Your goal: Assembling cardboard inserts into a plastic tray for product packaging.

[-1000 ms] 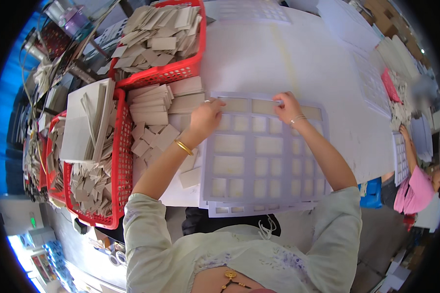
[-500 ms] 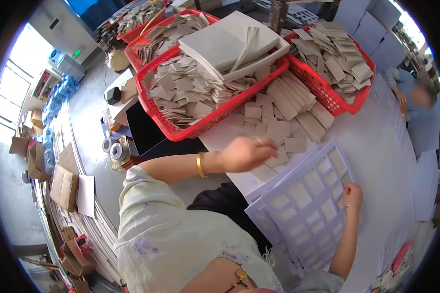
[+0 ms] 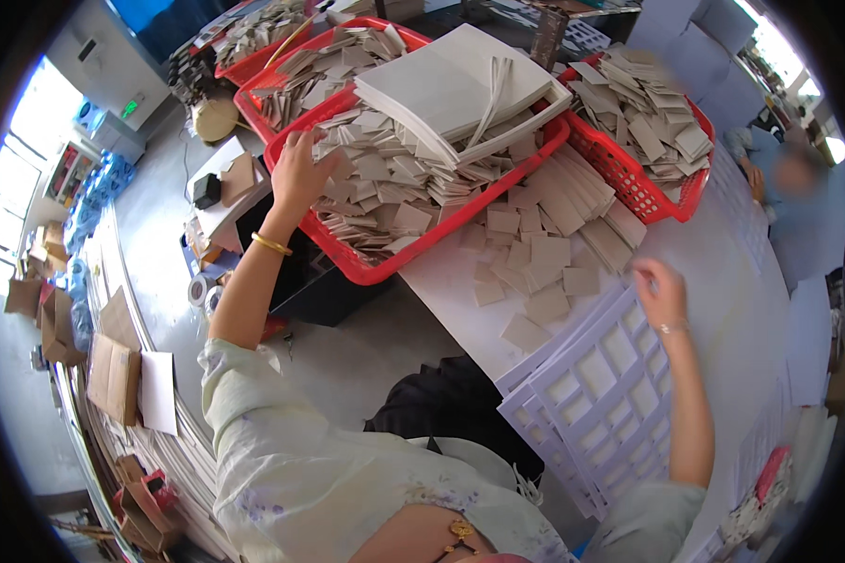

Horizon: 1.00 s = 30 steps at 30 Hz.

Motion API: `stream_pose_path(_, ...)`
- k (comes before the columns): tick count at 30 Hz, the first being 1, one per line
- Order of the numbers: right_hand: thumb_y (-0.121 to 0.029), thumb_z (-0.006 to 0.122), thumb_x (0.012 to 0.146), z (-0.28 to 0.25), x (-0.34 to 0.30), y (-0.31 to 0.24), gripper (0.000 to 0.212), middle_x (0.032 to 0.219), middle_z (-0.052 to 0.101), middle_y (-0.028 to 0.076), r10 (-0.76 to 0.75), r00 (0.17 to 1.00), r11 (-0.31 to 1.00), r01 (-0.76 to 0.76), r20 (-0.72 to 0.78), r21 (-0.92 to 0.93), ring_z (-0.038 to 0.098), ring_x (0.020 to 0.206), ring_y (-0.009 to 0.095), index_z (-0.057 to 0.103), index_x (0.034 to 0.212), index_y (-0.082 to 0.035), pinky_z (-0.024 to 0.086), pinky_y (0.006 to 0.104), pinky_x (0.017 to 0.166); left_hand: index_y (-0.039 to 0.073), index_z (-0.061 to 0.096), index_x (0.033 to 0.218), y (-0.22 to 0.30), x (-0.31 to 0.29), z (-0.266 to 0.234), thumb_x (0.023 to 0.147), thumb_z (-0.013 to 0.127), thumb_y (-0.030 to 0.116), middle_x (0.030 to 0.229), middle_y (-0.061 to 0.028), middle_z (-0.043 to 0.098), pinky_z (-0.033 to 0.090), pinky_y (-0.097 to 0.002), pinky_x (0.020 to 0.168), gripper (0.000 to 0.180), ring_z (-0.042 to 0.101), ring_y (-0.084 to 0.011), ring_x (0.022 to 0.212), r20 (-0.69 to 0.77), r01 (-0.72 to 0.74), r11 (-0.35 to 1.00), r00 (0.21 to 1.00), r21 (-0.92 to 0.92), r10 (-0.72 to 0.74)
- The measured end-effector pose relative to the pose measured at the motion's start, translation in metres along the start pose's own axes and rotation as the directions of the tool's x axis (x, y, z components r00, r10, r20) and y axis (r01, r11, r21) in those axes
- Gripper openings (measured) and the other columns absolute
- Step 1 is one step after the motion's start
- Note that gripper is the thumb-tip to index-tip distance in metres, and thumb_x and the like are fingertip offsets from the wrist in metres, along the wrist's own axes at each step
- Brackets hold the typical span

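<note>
My left hand [image 3: 302,176] is at the left side of a red plastic basket [image 3: 374,272] heaped with small grey cardboard pieces [image 3: 376,167]. Its thumb and fingers are apart, reaching onto the pieces at the rim. Above the far corner of a white lattice sheet [image 3: 599,375] with rectangular openings is my right hand [image 3: 662,293]. Its fingers are curled; whether anything small sits in them is hidden. More such sheets lie under the top one, slightly fanned out. Loose cardboard squares [image 3: 546,255] lie on the white table between the basket and the sheets.
A stack of large grey boards [image 3: 455,83] rests on the basket. Another red basket [image 3: 620,169] of pieces stands to its right, with long cardboard strips [image 3: 573,192] in front. At far right sits another person [image 3: 803,206]. Tape rolls [image 3: 200,289] lie left of the table.
My left hand has swung left and away from above the loose squares to the basket. My right hand has moved from the lattice sheet's right edge up to its far corner.
</note>
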State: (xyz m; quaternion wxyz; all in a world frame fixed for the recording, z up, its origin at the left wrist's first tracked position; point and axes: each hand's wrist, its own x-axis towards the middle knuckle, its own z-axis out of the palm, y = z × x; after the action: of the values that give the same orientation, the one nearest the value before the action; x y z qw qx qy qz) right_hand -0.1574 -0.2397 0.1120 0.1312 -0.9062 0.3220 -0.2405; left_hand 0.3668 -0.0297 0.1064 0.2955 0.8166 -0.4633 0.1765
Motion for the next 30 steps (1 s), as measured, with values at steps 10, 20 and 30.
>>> stream_pose_path(10,-0.042,0.064,0.079,0.159,0.148,-0.233,0.047,0.137,0.042,0.012,-0.523,0.839,0.85,0.499,0.152,0.166,0.036,0.129,0.03,0.061,0.118,-0.016,0.032,0.049,0.102,0.005,0.062,0.102,-0.007,-0.011,0.008,0.084,0.061,0.01,0.077,-0.0086,0.061,0.045,-0.0281,0.058,0.019,0.055,-0.0148,0.063,0.113,0.141,0.902,0.988,-0.407,-0.104)
stream_pose_path(20,-0.042,0.065,0.079,0.233,0.158,-0.252,0.056,0.139,0.041,0.008,-0.379,0.902,0.924,0.381,0.206,0.031,0.036,0.13,0.021,0.057,0.121,-0.006,0.027,0.0502,0.104,0.001,0.059,0.103,-0.027,-0.009,0.015,0.089,0.057,0.003,0.08,-0.0014,0.056,0.043,-0.0199,0.061,0.014,0.053,-0.0066,0.071,0.209,0.21,0.747,0.973,-0.631,-0.097)
stream_pose_path(30,-0.014,0.058,0.078,0.193,0.149,-0.215,0.01,0.081,0.065,0.002,-0.424,0.893,0.897,0.437,-0.154,0.065,0.063,0.083,0.022,0.067,0.082,-0.012,0.047,0.0372,0.074,0.001,0.059,0.105,-0.037,-0.006,0.03,0.09,0.058,0.006,0.075,0.0039,0.051,0.031,-0.017,0.051,0.016,0.041,-0.0012,0.061,0.14,0.097,0.746,0.99,-0.659,-0.006)
